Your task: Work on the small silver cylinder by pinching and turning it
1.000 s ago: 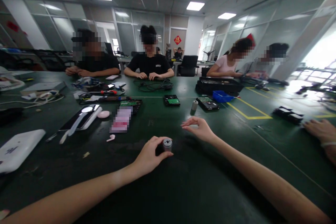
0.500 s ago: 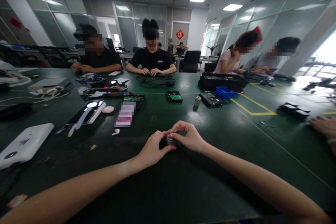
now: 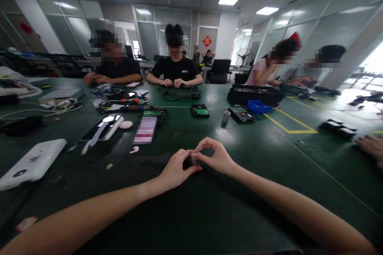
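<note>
A small grey metal cylinder [image 3: 195, 161] stands upright at the middle of the green table, partly hidden by fingers. My left hand [image 3: 178, 167] is closed round its side, with the thumb at the front near the base. Thumb and forefinger of my right hand [image 3: 216, 155] pinch at the cylinder's top edge; whether they hold a separate small part there I cannot make out. A second, similar cylinder [image 3: 226, 117] stands farther back, beside a hard drive [image 3: 242, 114].
Another hard drive [image 3: 200, 110] lies at the back centre. A blue tray [image 3: 259, 106] sits by a black case [image 3: 254, 95]. To the left are a phone [image 3: 145, 130], an earbud [image 3: 134, 150] and a white device [image 3: 32, 163]. A co-worker's hand [image 3: 371, 147] rests at the right edge.
The view has shifted slightly, so the scene sits a little lower and farther right. Both hands stay at the cylinder; the right fingers cover its top much as before.
</note>
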Demonstrator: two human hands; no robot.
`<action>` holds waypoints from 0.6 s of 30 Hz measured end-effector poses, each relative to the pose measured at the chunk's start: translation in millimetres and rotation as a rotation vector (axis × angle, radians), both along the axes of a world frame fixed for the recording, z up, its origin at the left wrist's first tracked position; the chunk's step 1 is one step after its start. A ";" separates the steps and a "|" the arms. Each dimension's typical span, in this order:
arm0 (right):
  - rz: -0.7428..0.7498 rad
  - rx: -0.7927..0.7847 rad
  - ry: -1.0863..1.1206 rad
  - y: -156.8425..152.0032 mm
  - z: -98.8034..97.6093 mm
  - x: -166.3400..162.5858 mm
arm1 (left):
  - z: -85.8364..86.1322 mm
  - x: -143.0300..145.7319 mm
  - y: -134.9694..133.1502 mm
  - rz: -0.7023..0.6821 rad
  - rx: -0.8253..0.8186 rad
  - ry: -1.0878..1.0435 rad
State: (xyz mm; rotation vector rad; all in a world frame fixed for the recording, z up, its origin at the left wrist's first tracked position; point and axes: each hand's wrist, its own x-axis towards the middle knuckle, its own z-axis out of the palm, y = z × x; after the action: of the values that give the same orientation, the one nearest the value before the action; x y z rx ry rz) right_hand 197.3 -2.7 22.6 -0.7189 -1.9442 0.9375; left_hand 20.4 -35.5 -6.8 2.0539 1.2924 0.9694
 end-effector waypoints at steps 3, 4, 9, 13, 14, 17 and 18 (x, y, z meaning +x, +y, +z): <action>-0.037 -0.040 0.092 12.3 4.2 7.8 | 3.2 0.7 -1.4 -0.004 -0.010 0.005; -0.056 -0.049 0.121 20.6 4.9 15.5 | 4.5 0.7 -2.0 -0.012 -0.010 0.006; -0.225 -0.064 0.083 72.1 -12.0 72.4 | 7.8 -0.6 -3.5 -0.031 -0.034 0.008; -0.221 -0.111 -0.093 88.8 -33.6 95.1 | 7.0 -1.1 -3.0 -0.038 -0.033 0.021; -0.213 -0.107 -0.131 88.8 -36.1 96.1 | 6.7 -1.1 -2.9 -0.036 -0.028 0.025; -0.213 -0.069 -0.192 86.2 -37.2 95.9 | 6.3 -1.4 -3.1 -0.039 -0.023 0.032; -0.215 -0.061 -0.200 85.5 -36.5 95.8 | 6.3 -1.6 -3.3 -0.042 -0.022 0.031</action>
State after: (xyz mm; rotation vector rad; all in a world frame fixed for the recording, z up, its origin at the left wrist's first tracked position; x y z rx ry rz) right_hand 293.1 82.8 -13.9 -1.0692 -1.9672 0.8213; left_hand 18.8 -38.8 -0.6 2.0784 1.2648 0.9047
